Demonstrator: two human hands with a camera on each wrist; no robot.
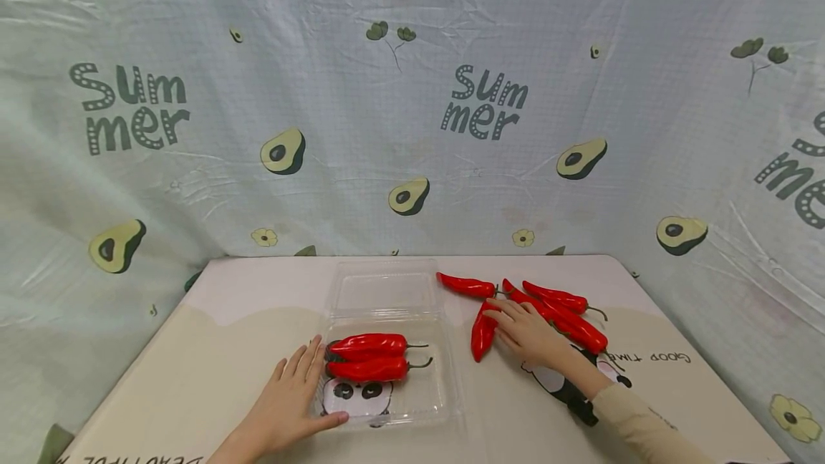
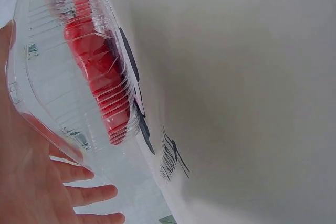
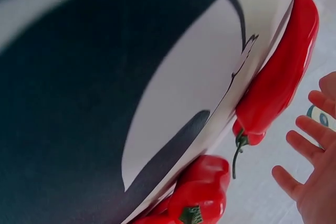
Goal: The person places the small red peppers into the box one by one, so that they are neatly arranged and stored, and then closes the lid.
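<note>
A clear plastic clamshell box [image 1: 428, 401] lies with its lid [image 1: 387, 292] folded back. Inside, toward the back, are two red chili peppers [image 1: 367, 369], side by side. My left hand [image 1: 286, 399] rests at the box's left side, its fingers straight and its thumb along the front edge; the left wrist view shows the fingers spread beyond the box wall [image 2: 47, 93]. My right hand [image 1: 531, 331] reaches over a red chili pepper [image 1: 482, 339] to the right of the box. Its fingers are extended and spread in the right wrist view, apart from the pepper [image 3: 281, 72] there.
More red chili peppers lie behind and to the right of my right hand: one [image 1: 467, 286] near the lid, another [image 1: 557, 297] farther right, and a long one [image 1: 583, 331] partly behind the wrist. The table [image 1: 213, 356] has printed pandas and lettering. A patterned curtain [image 1: 348, 134] surrounds it.
</note>
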